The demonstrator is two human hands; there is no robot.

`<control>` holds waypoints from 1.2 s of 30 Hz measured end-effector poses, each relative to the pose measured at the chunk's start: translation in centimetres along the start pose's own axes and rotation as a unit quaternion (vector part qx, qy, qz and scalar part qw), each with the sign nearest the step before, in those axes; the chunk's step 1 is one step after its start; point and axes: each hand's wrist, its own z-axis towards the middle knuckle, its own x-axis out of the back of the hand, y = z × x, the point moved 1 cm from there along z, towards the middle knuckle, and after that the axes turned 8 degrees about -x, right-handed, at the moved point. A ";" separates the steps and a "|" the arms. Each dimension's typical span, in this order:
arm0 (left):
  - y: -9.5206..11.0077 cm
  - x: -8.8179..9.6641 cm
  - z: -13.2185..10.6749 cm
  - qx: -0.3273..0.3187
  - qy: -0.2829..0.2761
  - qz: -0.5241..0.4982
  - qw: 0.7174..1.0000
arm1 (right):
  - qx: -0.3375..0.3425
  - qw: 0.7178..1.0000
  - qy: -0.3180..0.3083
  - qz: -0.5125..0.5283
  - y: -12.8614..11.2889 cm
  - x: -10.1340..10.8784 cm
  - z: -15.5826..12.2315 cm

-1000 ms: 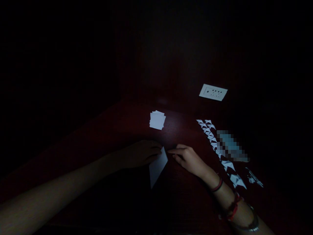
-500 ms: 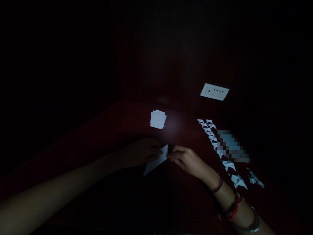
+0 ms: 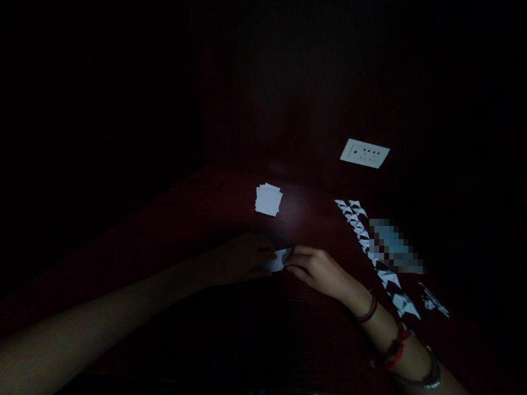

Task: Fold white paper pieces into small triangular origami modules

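Note:
Between my two hands, low over the dark red table, is a small piece of white paper (image 3: 280,260), largely covered by fingers. My left hand (image 3: 246,257) lies in shadow and is closed on the paper's left part. At its right end, my right hand (image 3: 313,265) pinches the paper between thumb and fingers. Beyond the hands lies a loose stack of square white paper sheets (image 3: 268,199). Rows of folded white paper pieces (image 3: 357,226) run down the table to the right of my right hand.
A blurred-out bluish object (image 3: 393,244) lies beside the folded pieces. Nearer me are small white scraps (image 3: 434,300) of unclear kind. A white power socket (image 3: 364,153) is set in the dark wall behind the table (image 3: 197,208). The surroundings are very dim.
The paper earlier showed as a longer slanted strip with a pointed lower end; now only a short piece shows between my hands. Both hands stay nearly in place.

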 end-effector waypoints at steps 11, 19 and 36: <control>0.5 0.2 0.3 -0.009 0.001 0.048 0.999 | -0.021 0.999 0.022 0.016 -0.2 0.0 0.3; 0.5 -0.2 0.0 -0.022 0.004 0.024 0.999 | -0.065 0.992 0.044 0.097 0.5 0.1 0.4; 0.5 -0.5 -0.1 -0.030 -0.003 0.017 0.999 | -0.100 0.985 0.047 0.136 0.5 -0.4 0.7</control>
